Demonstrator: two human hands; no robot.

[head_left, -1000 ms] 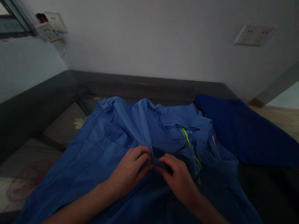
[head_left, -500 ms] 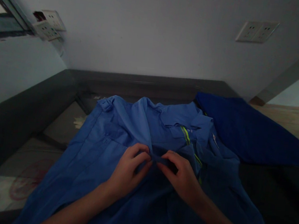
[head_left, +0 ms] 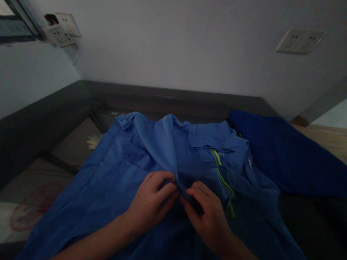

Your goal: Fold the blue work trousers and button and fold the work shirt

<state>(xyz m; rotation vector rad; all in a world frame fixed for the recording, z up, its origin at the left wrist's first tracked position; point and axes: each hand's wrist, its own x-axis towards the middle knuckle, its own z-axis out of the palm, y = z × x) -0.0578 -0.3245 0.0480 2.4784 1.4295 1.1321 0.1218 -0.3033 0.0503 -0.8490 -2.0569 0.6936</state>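
A blue work jacket [head_left: 103, 197] with a yellow-green reflective stripe lies spread out in front of me, a flap pocket near its upper right. At its middle, my left hand [head_left: 155, 196] pinches a fold of the cloth between thumb and fingers. Close beside it, my right hand [head_left: 209, 215] grips the same raised edge, the fingertips of both hands nearly meeting. A ring shows on one right finger. Whether a button or other fastener sits between the fingertips is hidden.
A darker blue cloth [head_left: 289, 155] lies at the right, partly against the jacket. A dark frame [head_left: 171, 94] borders the surface along the wall. Wall sockets [head_left: 301, 41] sit at the upper right, and more sockets [head_left: 61, 29] at the upper left.
Both hands keep their pinch on the cloth; the fingers have shifted slightly and the right hand has turned a little, showing the ring. The view has moved slightly.
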